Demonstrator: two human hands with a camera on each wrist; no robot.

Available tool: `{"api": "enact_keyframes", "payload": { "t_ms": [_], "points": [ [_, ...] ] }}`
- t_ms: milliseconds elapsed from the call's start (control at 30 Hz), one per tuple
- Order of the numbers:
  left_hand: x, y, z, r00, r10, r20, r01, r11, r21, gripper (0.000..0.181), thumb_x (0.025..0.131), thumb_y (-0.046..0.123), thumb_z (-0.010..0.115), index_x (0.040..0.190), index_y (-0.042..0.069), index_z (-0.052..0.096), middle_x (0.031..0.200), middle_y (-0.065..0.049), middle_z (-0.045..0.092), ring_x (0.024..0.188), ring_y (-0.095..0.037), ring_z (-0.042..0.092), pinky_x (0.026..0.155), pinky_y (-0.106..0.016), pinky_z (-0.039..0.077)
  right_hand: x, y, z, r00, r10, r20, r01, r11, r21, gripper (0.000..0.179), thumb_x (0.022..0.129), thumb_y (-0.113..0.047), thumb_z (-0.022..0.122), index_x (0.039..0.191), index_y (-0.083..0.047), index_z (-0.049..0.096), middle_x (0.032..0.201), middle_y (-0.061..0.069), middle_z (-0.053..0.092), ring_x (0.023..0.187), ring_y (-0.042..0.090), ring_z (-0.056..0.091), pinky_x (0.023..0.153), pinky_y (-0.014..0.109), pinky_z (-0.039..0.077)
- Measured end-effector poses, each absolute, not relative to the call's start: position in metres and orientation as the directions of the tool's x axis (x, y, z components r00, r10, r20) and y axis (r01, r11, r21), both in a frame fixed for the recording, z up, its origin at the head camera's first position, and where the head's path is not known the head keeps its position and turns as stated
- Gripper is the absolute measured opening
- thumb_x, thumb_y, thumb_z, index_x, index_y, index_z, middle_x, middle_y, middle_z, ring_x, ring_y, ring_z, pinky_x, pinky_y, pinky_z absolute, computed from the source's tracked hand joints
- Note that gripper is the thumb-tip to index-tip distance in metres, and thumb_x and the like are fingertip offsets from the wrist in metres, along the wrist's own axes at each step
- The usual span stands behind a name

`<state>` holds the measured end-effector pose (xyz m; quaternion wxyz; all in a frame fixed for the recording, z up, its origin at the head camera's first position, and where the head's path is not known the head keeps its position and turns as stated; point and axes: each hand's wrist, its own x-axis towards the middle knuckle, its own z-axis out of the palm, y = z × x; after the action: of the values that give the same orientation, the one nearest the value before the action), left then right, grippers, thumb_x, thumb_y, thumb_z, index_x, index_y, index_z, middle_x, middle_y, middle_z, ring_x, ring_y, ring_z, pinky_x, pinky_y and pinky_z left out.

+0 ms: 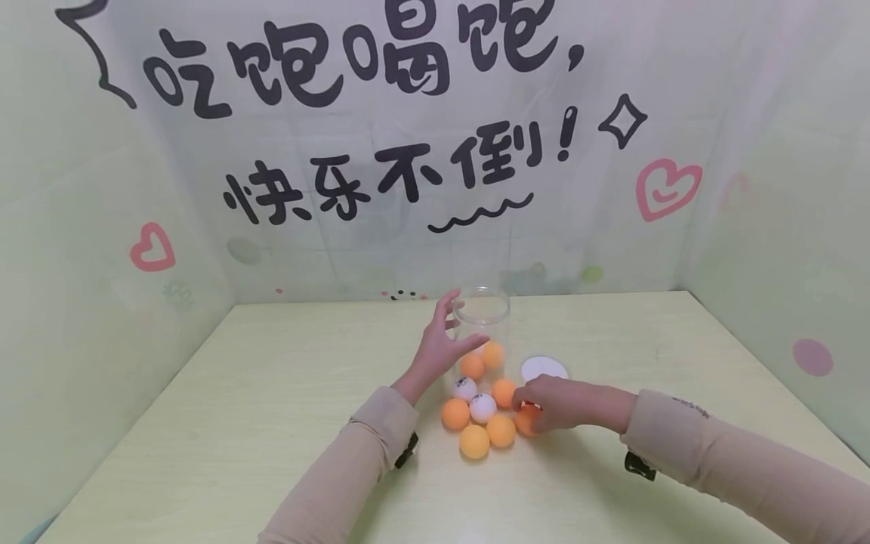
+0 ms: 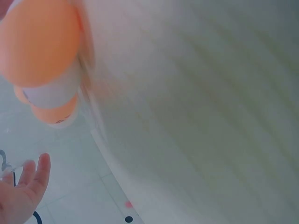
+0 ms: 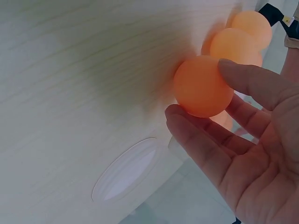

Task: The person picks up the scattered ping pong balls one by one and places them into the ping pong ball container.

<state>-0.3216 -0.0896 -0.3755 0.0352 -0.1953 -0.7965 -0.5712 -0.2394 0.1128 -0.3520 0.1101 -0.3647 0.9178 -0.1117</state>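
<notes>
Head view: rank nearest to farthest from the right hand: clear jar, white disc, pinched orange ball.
1. Pinched orange ball: at the fingertips of the right hand.
2. White disc: just behind the hand.
3. Clear jar: farther back, leftward.

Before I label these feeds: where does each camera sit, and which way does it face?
Head: worn on the head, facing forward and down at the table, clear jar and balls; sleeves, left grip and right grip show.
Left wrist: on that wrist, facing across the table at the balls; the left grip's fingers show lower left.
Right wrist: on that wrist, facing the pinched orange ball; the right grip and one sleeve show.
Shared: head and right wrist both show that ball and the white disc.
</notes>
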Motion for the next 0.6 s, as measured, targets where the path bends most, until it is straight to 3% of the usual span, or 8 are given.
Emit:
{"api": "enact_keyframes", "payload": {
  "t_ms": [333,600],
  "points": [
    [-0.294,-0.089,-0.346,-0.922,0.277,0.271,0.346,0.272,0.898,0.081,0.079,0.015,0.071,0.143,0.012,0.022,0.142,-0.020,0.033,0.122,-0.043,0.039,0.093,-0.053,0.040,-0.240,0.112,-0.349,-0.752,-0.627,-0.203,-0.566,0.772,-0.289,0.022,0.075,-0.005,0.070,0.095,-0.008,0.063,0.077,-0.005,0.052,0.069,0.013,0.043,0.067,0.026,0.041],
    [-0.292,-0.088,-0.344,-0.925,0.275,0.261,0.336,0.276,0.900,0.081,0.080,0.017,0.071,0.143,0.014,0.021,0.143,-0.019,0.032,0.123,-0.041,0.039,0.094,-0.054,0.039,-0.243,0.113,-0.341,-0.738,-0.655,-0.159,-0.614,0.751,-0.245,0.022,0.074,-0.004,0.069,0.095,-0.008,0.063,0.071,-0.007,0.048,0.066,0.011,0.040,0.061,0.022,0.037]
  ]
}}
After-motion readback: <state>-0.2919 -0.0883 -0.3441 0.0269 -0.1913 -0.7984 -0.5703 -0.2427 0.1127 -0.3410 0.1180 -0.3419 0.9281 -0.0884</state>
